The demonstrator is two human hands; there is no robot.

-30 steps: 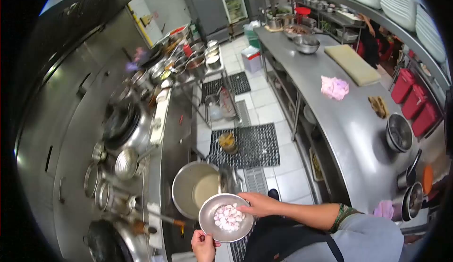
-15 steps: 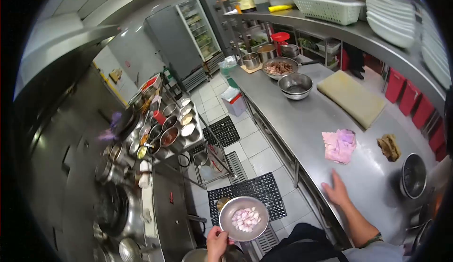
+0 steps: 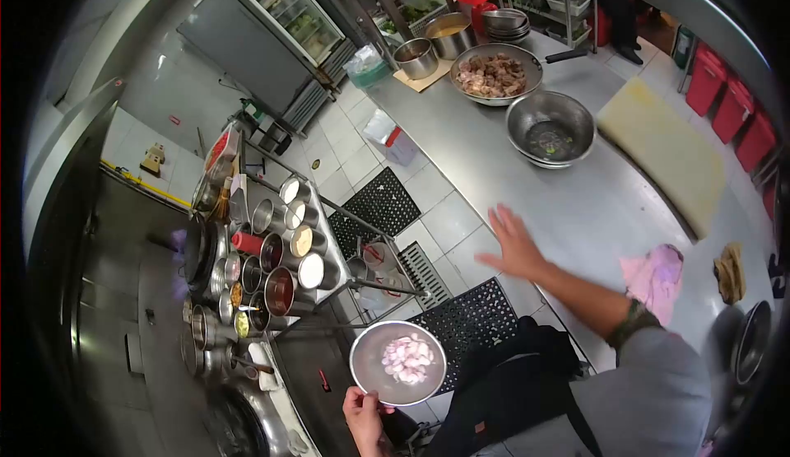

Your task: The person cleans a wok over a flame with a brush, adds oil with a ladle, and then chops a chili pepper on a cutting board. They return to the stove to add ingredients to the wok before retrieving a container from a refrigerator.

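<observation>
On the left, a cart [image 3: 327, 261] carries tins crowded edge to edge, with a red bottle [image 3: 246, 242] lying over them and a white-filled tin [image 3: 311, 271] at its right edge. Just below the cart's right corner, the left hand [image 3: 364, 414] has its grip closed on the lower left rim of a shallow bowl [image 3: 362, 375], held over the floor with pale cloves [image 3: 408, 359] in it; the bowl covers part of a black mat [image 3: 473, 313]. The right hand [image 3: 517, 247] is open and empty, fingers spread, at the tabletop's [image 3: 485, 173] left edge. Near the far left corner are a small pot [image 3: 415, 59] and a fuller pot [image 3: 451, 35]; right of them a pan [image 3: 496, 76] of meat points its handle rightward. A steel bowl [image 3: 550, 130] stands close in front of the pan, partly blocking the way from the right hand. A board [image 3: 662, 156] lies along the right edge. Nearer, beyond the right forearm, come a pink cloth [image 3: 652, 280], a brown cloth [image 3: 729, 273] and, furthest right, a tilted dark bowl [image 3: 752, 342].
</observation>
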